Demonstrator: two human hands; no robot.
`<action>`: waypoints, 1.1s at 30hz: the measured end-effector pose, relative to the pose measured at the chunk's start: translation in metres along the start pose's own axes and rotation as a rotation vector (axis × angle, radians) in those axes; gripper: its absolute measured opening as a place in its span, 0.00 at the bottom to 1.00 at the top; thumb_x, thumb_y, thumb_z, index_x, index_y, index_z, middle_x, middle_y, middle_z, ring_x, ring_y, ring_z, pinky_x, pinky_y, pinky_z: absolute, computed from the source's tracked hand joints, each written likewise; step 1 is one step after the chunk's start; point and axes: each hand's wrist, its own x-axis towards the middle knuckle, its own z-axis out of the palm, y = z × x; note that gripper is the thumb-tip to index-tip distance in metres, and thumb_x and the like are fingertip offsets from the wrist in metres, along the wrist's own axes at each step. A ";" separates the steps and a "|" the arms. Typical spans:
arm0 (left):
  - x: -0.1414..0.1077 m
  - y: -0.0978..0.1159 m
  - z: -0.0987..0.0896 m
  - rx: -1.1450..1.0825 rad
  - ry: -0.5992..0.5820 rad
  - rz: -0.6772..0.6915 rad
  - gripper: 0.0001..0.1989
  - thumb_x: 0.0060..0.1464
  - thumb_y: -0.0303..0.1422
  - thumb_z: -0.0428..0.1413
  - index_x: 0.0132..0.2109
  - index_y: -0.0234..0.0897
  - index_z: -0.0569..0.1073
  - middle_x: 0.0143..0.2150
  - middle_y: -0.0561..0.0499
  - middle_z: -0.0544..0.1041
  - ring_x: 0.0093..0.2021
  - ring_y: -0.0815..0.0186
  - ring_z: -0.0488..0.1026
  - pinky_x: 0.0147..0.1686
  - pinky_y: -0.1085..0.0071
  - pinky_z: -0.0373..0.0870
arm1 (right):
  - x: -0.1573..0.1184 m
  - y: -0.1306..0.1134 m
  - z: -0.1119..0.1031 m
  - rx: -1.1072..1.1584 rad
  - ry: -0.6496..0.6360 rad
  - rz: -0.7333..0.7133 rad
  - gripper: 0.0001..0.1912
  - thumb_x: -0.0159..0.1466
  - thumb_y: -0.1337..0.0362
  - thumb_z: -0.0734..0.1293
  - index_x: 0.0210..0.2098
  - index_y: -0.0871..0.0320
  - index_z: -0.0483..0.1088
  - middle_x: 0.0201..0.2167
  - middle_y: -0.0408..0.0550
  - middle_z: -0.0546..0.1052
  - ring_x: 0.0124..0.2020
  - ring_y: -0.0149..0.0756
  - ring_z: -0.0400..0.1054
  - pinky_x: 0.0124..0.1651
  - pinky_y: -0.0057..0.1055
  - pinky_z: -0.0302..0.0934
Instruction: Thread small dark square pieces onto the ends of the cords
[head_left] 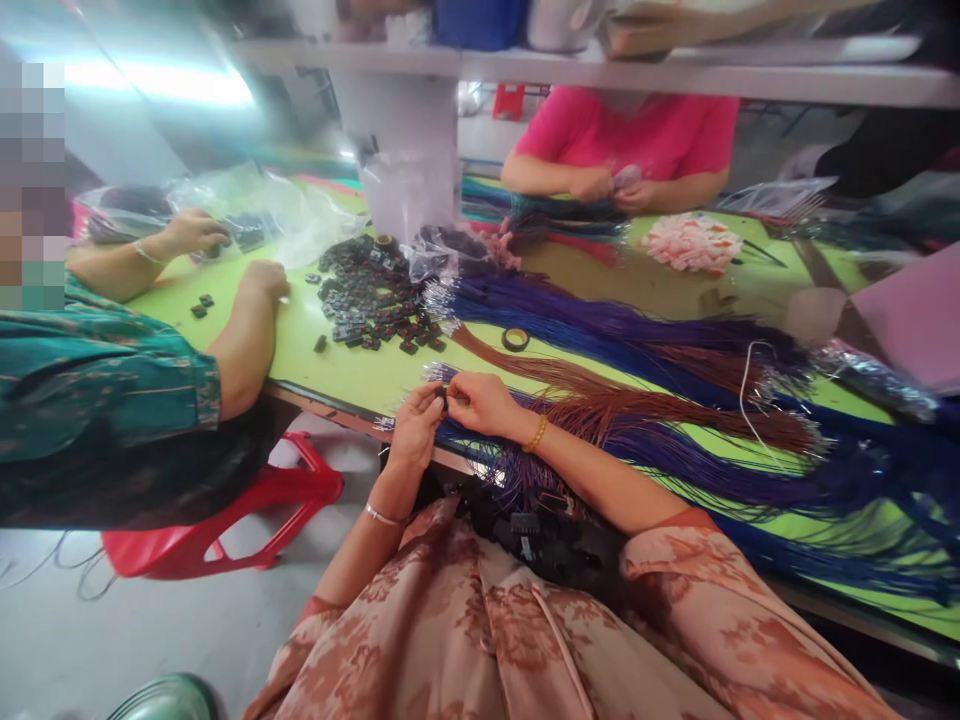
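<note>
At the table's near edge, my left hand [416,425] pinches a small black plastic connector housing [441,394] between thumb and fingertips. My right hand [484,402] is closed in a pinch right against it; what lies between those fingertips is too small to make out. Under and beside my hands run bundles of thin wires with silvery terminal ends: brown wires [592,392] and dark blue and purple wires [675,470]. Beyond my hands lies a heap of similar black housings [371,295], with a roll of black tape [515,340] to its right.
On the left, a co-worker's arms [251,330] rest on the green table by loose housings and plastic bags [262,215]. Another person in pink [622,140] sits opposite, near a pile of pale pink pieces [691,243]. A shelf [675,80] overhangs the table. A red stool [300,490] stands left.
</note>
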 end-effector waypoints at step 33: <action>0.016 -0.010 0.006 -0.128 -0.011 -0.019 0.13 0.44 0.27 0.64 0.40 0.37 0.76 0.39 0.51 0.77 0.40 0.70 0.73 0.45 0.71 0.68 | 0.044 0.068 -0.024 -0.430 -0.149 0.388 0.14 0.65 0.64 0.57 0.36 0.61 0.73 0.40 0.58 0.78 0.41 0.43 0.71 0.41 0.33 0.56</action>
